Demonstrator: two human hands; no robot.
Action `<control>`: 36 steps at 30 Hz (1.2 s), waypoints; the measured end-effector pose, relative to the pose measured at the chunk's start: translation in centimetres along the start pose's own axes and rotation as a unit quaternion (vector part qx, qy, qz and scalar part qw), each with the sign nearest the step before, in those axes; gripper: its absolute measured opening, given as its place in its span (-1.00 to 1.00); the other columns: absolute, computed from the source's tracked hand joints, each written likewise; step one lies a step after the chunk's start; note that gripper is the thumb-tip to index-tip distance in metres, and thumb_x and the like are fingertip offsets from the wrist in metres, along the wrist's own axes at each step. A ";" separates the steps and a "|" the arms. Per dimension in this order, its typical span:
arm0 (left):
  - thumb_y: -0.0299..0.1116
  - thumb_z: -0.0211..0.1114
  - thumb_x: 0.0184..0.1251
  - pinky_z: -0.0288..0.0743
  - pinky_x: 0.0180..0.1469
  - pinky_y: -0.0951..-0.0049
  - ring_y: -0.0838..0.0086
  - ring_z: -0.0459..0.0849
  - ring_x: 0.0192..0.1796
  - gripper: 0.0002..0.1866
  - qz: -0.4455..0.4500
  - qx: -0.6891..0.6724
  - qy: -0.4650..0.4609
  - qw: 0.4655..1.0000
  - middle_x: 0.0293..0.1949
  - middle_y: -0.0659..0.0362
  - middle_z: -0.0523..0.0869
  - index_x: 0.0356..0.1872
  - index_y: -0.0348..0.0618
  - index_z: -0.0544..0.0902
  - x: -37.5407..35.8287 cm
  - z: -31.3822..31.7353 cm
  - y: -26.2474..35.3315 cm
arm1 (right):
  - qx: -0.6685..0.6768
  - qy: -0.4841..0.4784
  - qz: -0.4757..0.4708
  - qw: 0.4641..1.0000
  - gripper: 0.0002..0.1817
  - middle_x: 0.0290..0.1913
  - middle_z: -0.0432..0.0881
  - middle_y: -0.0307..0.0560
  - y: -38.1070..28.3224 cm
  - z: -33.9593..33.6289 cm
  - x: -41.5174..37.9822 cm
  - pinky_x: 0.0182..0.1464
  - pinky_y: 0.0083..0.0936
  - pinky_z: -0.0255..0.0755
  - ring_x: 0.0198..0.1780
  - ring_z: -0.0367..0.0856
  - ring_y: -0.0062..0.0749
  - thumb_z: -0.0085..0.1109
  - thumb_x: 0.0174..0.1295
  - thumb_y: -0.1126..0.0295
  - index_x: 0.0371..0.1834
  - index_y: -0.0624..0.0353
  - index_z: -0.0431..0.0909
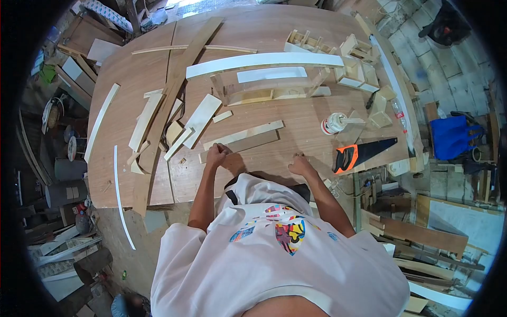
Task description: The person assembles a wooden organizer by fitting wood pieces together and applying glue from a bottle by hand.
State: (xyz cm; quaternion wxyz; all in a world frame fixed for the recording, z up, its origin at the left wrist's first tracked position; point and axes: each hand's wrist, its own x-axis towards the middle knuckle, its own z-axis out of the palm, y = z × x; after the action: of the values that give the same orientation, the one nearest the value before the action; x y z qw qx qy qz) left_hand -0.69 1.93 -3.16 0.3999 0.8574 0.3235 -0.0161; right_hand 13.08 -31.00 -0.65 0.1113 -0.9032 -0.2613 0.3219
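Note:
In the head view my left hand (217,154) is closed at the near left part of a pale wooden board (259,133), with its fingers curled against the wood. My right hand (301,165) rests closed by the table's near edge, to the right of that board and apart from it. What its fingers hold, if anything, is hidden. A handsaw (364,155) with an orange and black handle lies further right. Behind it stands an open white tub (335,123) with a stick or brush across its top.
A long white-topped wooden frame (264,61) spans the back of the table (127,185). Small wooden box frames (359,71) stand at back right, near a plastic bottle (399,113). A long plank (174,100) and several offcuts lie left. A blue bag (454,136) is beyond the table.

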 end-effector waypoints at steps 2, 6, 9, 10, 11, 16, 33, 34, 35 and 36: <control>-0.41 0.29 -0.03 0.50 -0.27 0.29 0.18 0.64 -0.35 -0.77 -0.014 -0.023 -0.014 1.000 -0.43 -0.04 0.65 -0.38 -0.34 0.51 -0.1 -0.2 0.0 | 0.016 -0.014 0.002 1.000 -0.28 0.11 0.27 0.66 0.5 0.5 0.4 0.29 -0.27 0.19 0.24 0.22 0.34 0.06 -0.08 0.27 0.11 0.65 0.23; -0.44 0.28 -0.02 0.50 -0.27 0.28 0.18 0.65 -0.34 -0.79 -0.011 -0.003 -0.012 1.000 -0.42 -0.04 0.66 -0.37 -0.34 0.51 -0.1 -0.1 0.0 | 0.014 -0.006 0.023 1.000 -0.31 0.14 0.28 0.58 0.6 1.2 0.7 0.29 -0.27 0.17 0.25 0.23 0.24 0.07 -0.08 0.26 0.08 0.61 0.28; -0.44 0.29 -0.01 0.50 -0.27 0.28 0.18 0.65 -0.34 -0.79 -0.006 -0.003 -0.005 1.000 -0.42 -0.04 0.66 -0.36 -0.33 0.51 -0.1 0.0 -0.1 | -0.014 -0.020 0.006 1.000 -0.25 0.16 0.12 0.76 0.8 1.3 1.1 0.28 -0.22 0.19 0.25 0.18 0.38 0.09 -0.08 0.28 0.14 0.65 0.17; -0.44 0.29 -0.01 0.50 -0.27 0.28 0.18 0.65 -0.34 -0.79 -0.009 -0.009 -0.005 1.000 -0.42 -0.03 0.66 -0.36 -0.33 0.52 -0.1 -0.1 0.0 | -0.014 -0.021 0.005 1.000 -0.25 0.16 0.12 0.76 0.8 1.1 1.1 0.28 -0.22 0.19 0.25 0.18 0.38 0.09 -0.08 0.28 0.14 0.65 0.17; -0.44 0.29 0.00 0.50 -0.28 0.29 0.18 0.65 -0.34 -0.79 -0.012 -0.015 -0.006 1.000 -0.42 -0.03 0.66 -0.36 -0.33 0.52 -0.2 -0.1 0.0 | 0.031 -0.050 0.022 0.998 -0.25 0.17 0.10 0.76 0.8 0.9 1.1 0.29 -0.19 0.18 0.26 0.16 0.41 0.10 -0.08 0.28 0.14 0.65 0.18; -0.45 0.30 0.00 0.51 -0.27 0.30 0.20 0.65 -0.34 -0.81 -0.014 -0.015 -0.004 1.000 -0.42 -0.01 0.66 -0.37 -0.32 0.53 -0.2 0.0 0.0 | 0.052 -0.033 0.027 0.998 -0.24 0.21 0.04 0.74 1.2 1.6 1.2 0.30 -0.12 0.14 0.27 0.10 0.47 0.12 -0.07 0.28 0.15 0.63 0.16; -0.46 0.28 0.00 0.49 -0.25 0.28 0.17 0.64 -0.33 -0.83 -0.014 -0.009 0.001 1.000 -0.44 -0.03 0.66 -0.39 -0.31 0.53 -0.6 -0.5 0.8 | 0.021 -0.012 0.003 1.000 -0.24 0.17 0.07 0.78 1.4 2.0 1.3 0.26 -0.18 0.22 0.21 0.22 0.47 0.11 -0.11 0.30 0.12 0.69 0.17; -0.46 0.29 0.00 0.49 -0.26 0.28 0.17 0.64 -0.34 -0.83 -0.018 -0.017 -0.002 1.000 -0.44 -0.03 0.66 -0.40 -0.31 0.53 -0.6 -0.5 0.8 | 0.022 -0.012 0.002 1.000 -0.24 0.17 0.07 0.78 1.3 1.9 1.2 0.26 -0.18 0.22 0.21 0.22 0.47 0.11 -0.11 0.30 0.12 0.69 0.17; -0.46 0.29 -0.01 0.49 -0.26 0.28 0.18 0.64 -0.34 -0.83 -0.022 -0.024 -0.006 0.999 -0.43 -0.03 0.66 -0.40 -0.31 0.53 -0.6 -0.5 0.8 | 0.012 -0.009 0.017 1.000 -0.28 0.10 0.22 0.70 1.1 1.8 1.0 0.22 -0.22 0.26 0.16 0.31 0.34 0.09 -0.11 0.30 0.10 0.66 0.22; -0.46 0.29 -0.01 0.49 -0.26 0.28 0.18 0.64 -0.34 -0.83 -0.023 -0.024 -0.006 0.999 -0.43 -0.03 0.66 -0.40 -0.31 0.53 -0.4 -0.3 0.5 | 0.001 -0.006 0.031 1.000 -0.31 0.03 0.36 0.62 1.0 1.8 1.0 0.19 -0.27 0.31 0.12 0.40 0.22 0.07 -0.11 0.30 0.07 0.62 0.27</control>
State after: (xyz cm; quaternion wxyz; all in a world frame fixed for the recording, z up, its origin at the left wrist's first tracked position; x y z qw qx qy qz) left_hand -0.86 1.70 -2.51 0.4218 0.8397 0.3412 -0.0223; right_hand 12.99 -31.28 -2.91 0.1012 -0.9088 -0.2336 0.3307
